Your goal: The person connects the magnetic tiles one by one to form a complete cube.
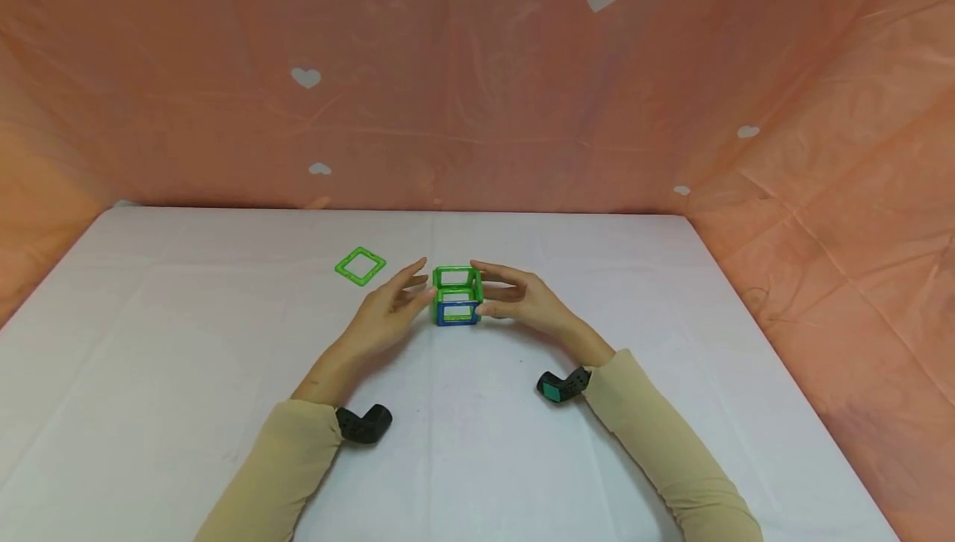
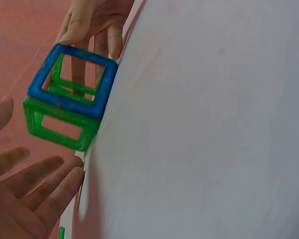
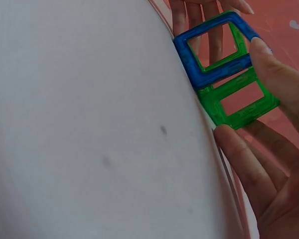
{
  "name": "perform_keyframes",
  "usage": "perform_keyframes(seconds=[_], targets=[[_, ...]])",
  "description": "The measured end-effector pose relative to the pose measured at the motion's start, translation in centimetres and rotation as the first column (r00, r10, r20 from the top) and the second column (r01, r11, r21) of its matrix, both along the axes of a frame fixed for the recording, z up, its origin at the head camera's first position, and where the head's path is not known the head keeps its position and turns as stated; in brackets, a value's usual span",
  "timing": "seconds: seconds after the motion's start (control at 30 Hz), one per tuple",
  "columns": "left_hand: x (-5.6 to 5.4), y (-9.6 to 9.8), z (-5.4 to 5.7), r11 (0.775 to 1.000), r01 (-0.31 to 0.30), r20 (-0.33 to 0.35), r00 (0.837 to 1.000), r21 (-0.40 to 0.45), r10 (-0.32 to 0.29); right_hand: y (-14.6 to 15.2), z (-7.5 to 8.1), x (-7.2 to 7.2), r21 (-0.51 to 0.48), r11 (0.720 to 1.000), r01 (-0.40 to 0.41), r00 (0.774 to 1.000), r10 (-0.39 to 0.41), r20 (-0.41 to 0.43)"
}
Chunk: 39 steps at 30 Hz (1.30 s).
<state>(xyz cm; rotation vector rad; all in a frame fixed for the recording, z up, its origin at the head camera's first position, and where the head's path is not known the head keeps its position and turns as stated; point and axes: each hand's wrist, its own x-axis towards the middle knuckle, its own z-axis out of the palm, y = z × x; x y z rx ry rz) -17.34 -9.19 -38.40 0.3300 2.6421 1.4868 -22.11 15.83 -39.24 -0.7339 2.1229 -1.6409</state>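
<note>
A box of square magnetic tiles (image 1: 455, 290) stands on the white tabletop, with green sides and a blue tile (image 2: 107, 84) facing the person. Its top is uncovered. My right hand (image 1: 525, 300) holds the box from the right, thumb at the blue tile's edge and the other fingers along the right side. Left of the box is my left hand (image 1: 390, 310), its fingers spread and fairly straight; the left wrist view shows a gap between them and the green side. A loose green square tile (image 1: 343, 269) lies flat beyond the left hand.
The white-covered table (image 1: 448, 459) ends at a back edge against an orange curtain (image 1: 448, 94) with pale hearts. More curtain hangs on both sides. Black wrist cameras sit on the left sleeve (image 1: 269, 459) and the right sleeve (image 1: 656, 434).
</note>
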Motion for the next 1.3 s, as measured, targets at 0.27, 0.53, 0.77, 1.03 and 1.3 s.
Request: perform_keyframes(seconds=[0.27, 0.53, 0.77, 1.03, 1.3], targets=[[-0.1, -0.7, 0.2, 1.000, -0.029, -0.038, 0.999, 0.003, 0.029, -0.1, 0.0, 0.1, -0.010, 1.000, 0.001, 1.000, -0.001, 0.007], [-0.3, -1.3, 0.0, 0.988, -0.136, -0.139, 0.982, -0.071, 0.125, 0.0, 0.0, 0.0, -0.023, 1.000, -0.013, 1.000, 0.013, 0.013], [-0.6, -2.1, 0.4, 0.955, -0.263, -0.230, 0.946, -0.137, 0.228, 0.0, -0.1, 0.0, -0.010, 1.000, -0.010, 1.000, 0.010, 0.017], [-1.2, -2.9, 0.2, 0.922, -0.362, -0.218, 0.919, -0.140, 0.328, 0.0, -0.1, 0.2, 0.011, 1.000, -0.002, 0.999, 0.002, 0.036], [-1.7, -3.8, 0.1, 0.909, -0.340, -0.157, 0.938, -0.240, 0.310, 0.2, 0.0, 0.2, 0.023, 1.000, 0.003, 0.999, -0.004, 0.040]])
